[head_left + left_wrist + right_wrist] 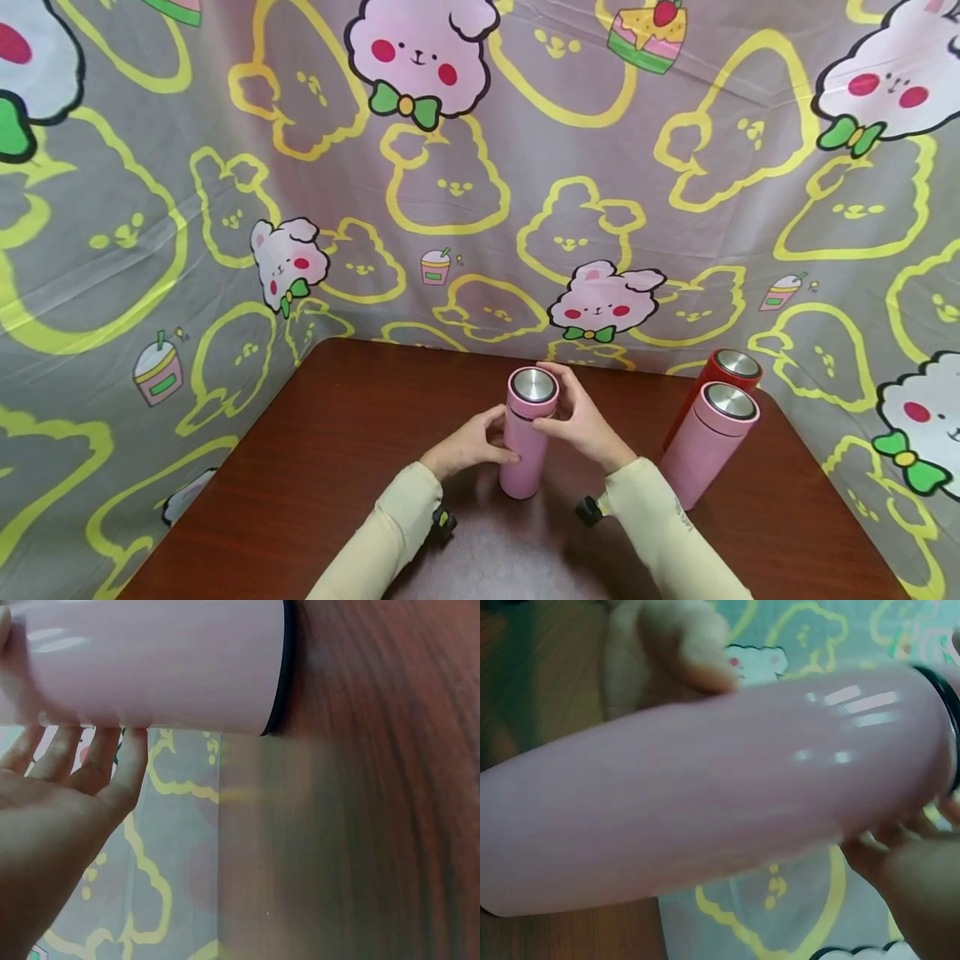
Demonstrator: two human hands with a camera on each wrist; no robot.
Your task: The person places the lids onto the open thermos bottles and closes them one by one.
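Observation:
A pink thermos (522, 458) with a steel-topped lid stands upright near the middle of the table. My left hand (468, 442) grips its body from the left, thumb in front and fingers behind. At the upper right, my right hand (581, 421) holds the thermos around its lid, thumb near the dark seam. The left wrist view shows the thermos's black-edged base (277, 675) at the wood, with left fingers (131, 761) against the body. In the right wrist view, the pink body (705, 802) spans the frame between both hands.
To the right stands a second pink thermos (708, 446), with a red thermos (712, 371) just behind it. The dark wooden table (315, 467) meets a grey cartoon-print curtain (480, 275) at its back and sides.

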